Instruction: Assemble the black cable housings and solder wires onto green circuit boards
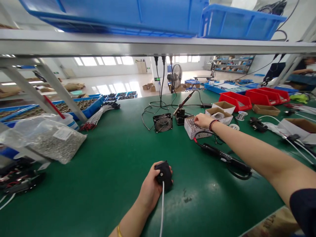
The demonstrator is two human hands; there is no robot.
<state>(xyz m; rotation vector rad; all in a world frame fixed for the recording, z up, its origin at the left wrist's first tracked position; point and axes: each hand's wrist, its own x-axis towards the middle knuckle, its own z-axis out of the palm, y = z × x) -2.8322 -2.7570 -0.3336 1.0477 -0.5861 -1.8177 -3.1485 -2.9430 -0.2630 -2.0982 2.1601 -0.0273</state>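
My left hand [153, 184] is closed around a small black part [164, 174] with a white cable [162, 210] trailing toward me, held just above the green table [111, 171]. My right hand [202, 120] reaches far forward into a small grey box [195, 129] of tiny metal pieces, fingers bent down into it as in a pinch; what they hold is too small to see. A beaded bracelet sits on that wrist. A black tool with a red tip and cable [222, 156] lies under my right forearm.
A small black fan [163, 122] and a soldering iron in its stand [182, 108] stand behind the grey box. Cardboard boxes [223, 107], a solder spool [241, 115] and red bins [235, 100] are at the right. A clear bag of parts [49, 141] lies left, blue trays [81, 105] beyond.
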